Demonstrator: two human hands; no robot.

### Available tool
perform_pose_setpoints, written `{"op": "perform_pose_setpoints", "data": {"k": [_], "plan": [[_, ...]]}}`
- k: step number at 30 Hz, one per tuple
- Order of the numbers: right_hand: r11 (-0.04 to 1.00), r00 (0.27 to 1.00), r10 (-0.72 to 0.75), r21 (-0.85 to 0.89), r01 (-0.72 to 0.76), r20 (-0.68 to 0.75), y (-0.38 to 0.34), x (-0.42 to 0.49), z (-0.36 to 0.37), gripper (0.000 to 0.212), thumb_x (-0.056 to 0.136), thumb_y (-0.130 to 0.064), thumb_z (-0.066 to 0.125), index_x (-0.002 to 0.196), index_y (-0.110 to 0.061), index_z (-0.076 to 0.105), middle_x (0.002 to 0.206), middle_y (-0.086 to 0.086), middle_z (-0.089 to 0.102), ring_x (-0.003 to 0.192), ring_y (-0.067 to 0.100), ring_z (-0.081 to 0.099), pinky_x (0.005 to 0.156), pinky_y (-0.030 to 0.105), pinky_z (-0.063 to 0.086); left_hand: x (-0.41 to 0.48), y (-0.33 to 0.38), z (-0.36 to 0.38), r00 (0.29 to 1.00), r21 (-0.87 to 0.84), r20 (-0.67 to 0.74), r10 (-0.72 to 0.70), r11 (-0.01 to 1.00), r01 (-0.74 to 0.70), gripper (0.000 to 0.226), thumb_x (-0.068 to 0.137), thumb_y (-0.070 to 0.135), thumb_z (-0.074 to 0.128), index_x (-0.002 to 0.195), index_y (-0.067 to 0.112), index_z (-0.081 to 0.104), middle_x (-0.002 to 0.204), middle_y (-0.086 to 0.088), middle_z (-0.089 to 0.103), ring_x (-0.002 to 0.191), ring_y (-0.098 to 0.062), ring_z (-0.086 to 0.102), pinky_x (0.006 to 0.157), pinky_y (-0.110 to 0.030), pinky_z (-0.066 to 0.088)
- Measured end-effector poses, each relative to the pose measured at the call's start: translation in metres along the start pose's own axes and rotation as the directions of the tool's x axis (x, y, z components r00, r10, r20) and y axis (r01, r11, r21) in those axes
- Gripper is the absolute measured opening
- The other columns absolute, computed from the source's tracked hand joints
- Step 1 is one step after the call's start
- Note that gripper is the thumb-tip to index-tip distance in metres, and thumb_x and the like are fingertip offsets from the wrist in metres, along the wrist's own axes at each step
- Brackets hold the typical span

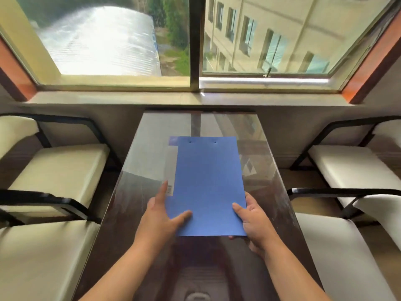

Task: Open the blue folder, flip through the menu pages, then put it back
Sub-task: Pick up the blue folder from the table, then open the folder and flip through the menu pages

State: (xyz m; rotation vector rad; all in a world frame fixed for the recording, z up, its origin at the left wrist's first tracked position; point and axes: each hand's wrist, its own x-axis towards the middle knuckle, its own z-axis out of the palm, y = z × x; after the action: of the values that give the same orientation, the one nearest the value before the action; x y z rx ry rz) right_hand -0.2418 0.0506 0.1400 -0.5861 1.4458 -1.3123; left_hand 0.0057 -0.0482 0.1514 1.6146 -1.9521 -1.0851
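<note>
The blue folder (208, 185) is closed, its long side running away from me over the middle of the glass-topped table (138, 192). A strip of clear sleeve with a white label sticks out along its left edge. My left hand (161, 216) grips the near left corner, thumb on the cover and index finger stretched along the left edge. My right hand (252, 218) holds the near right corner, thumb on top and fingers under. The near end looks slightly raised off the glass.
Cream-cushioned chairs with black frames stand on both sides, two on the left (56, 170) and two on the right (351, 168). A window sill (195, 98) and a large window lie beyond the table's far end.
</note>
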Motion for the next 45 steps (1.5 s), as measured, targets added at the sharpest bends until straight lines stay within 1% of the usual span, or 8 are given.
{"op": "perform_pose_setpoints", "data": {"k": [7, 15, 19, 25, 30, 32, 35, 45], "plan": [[0.992, 0.987, -0.112, 0.074, 0.104, 0.113, -0.052, -0.018, 0.008, 0.037, 0.106, -0.017, 0.056, 0.131, -0.042, 0.065, 0.127, 0.008, 0.079, 0.092, 0.036, 0.081, 0.048, 0.04, 0.06, -0.026, 0.037, -0.044, 0.985, 0.363, 0.071, 0.155, 0.916, -0.17, 0.154, 0.03, 0.103, 0.066, 0.141, 0.07, -0.035, 0.116, 0.013, 0.02, 0.119, -0.024, 0.061, 0.084, -0.042, 0.058], [0.982, 0.98, -0.079, 0.186, 0.045, 0.18, -0.057, -0.013, -0.001, 0.039, 0.097, -0.033, 0.064, 0.135, -0.041, 0.064, 0.139, 0.012, 0.073, 0.12, 0.044, 0.073, 0.101, 0.085, 0.041, -0.024, 0.039, -0.054, 0.959, 0.37, 0.037, 0.28, 0.888, -0.273, 0.146, 0.039, 0.112, 0.051, 0.154, 0.062, -0.023, 0.116, 0.017, 0.024, 0.108, -0.016, 0.059, 0.081, -0.037, 0.059], [0.968, 0.967, 0.049, 0.229, -0.108, 0.249, -0.052, -0.006, -0.013, 0.056, 0.103, -0.065, 0.047, 0.143, -0.03, 0.065, 0.148, 0.017, 0.066, 0.133, 0.051, 0.06, 0.113, 0.082, 0.026, -0.024, 0.033, -0.05, 0.93, 0.381, 0.008, 0.368, 0.858, -0.343, 0.134, 0.046, 0.111, 0.048, 0.151, 0.067, -0.022, 0.113, 0.016, 0.026, 0.097, -0.011, 0.05, 0.079, -0.037, 0.06], [0.992, 0.988, -0.027, 0.122, 0.009, 0.151, -0.052, -0.006, -0.012, 0.046, 0.095, -0.058, 0.067, 0.137, -0.04, 0.067, 0.127, 0.011, 0.079, 0.106, 0.045, 0.077, 0.07, 0.064, 0.062, -0.024, 0.026, -0.043, 0.895, 0.341, -0.05, 0.444, 0.85, -0.403, 0.113, 0.067, 0.106, 0.035, 0.161, 0.057, -0.004, 0.122, 0.009, 0.042, 0.1, -0.017, 0.056, 0.077, -0.042, 0.057], [0.967, 0.987, -0.109, 0.242, 0.078, 0.117, -0.053, -0.004, -0.014, 0.049, 0.087, -0.047, 0.082, 0.133, -0.037, 0.07, 0.13, 0.019, 0.076, 0.085, 0.035, 0.08, 0.058, 0.053, 0.066, -0.03, 0.025, -0.037, 0.88, 0.096, -0.315, 0.354, 0.935, -0.342, 0.091, 0.09, 0.09, 0.015, 0.126, 0.029, 0.073, 0.093, 0.011, 0.077, 0.09, -0.013, 0.073, 0.067, -0.031, 0.051], [0.95, 0.99, -0.106, 0.303, 0.073, 0.093, -0.048, -0.001, -0.019, 0.032, 0.092, -0.036, 0.071, 0.124, -0.036, 0.076, 0.125, 0.015, 0.079, 0.087, 0.034, 0.081, 0.052, 0.05, 0.067, -0.029, 0.026, -0.031, 0.902, -0.17, -0.416, 0.111, 0.965, -0.198, 0.081, 0.09, 0.089, 0.025, 0.086, 0.023, 0.073, 0.058, 0.005, 0.071, 0.066, -0.008, 0.072, 0.054, -0.025, 0.046], [0.94, 0.992, -0.109, 0.331, 0.083, 0.061, -0.049, 0.003, -0.022, 0.025, 0.093, -0.032, 0.066, 0.114, -0.036, 0.08, 0.118, 0.012, 0.082, 0.081, 0.033, 0.082, 0.04, 0.044, 0.063, -0.021, 0.024, -0.024, 0.895, -0.602, -0.365, -0.258, 0.798, -0.015, 0.054, 0.099, 0.068, 0.051, 0.084, 0.021, 0.071, 0.055, -0.005, 0.075, 0.051, -0.021, 0.074, 0.049, -0.031, 0.058], [0.94, 0.99, -0.123, 0.328, 0.093, 0.073, -0.065, 0.011, -0.016, 0.031, 0.092, -0.032, 0.064, 0.121, -0.028, 0.076, 0.112, 0.008, 0.084, 0.077, 0.029, 0.082, 0.037, 0.04, 0.061, -0.006, 0.001, -0.03, 0.874, -0.604, -0.378, -0.304, 0.797, 0.016, 0.067, 0.085, 0.082, 0.059, 0.076, 0.017, 0.077, 0.056, -0.009, 0.07, 0.048, -0.021, 0.067, 0.056, -0.037, 0.057]]}}
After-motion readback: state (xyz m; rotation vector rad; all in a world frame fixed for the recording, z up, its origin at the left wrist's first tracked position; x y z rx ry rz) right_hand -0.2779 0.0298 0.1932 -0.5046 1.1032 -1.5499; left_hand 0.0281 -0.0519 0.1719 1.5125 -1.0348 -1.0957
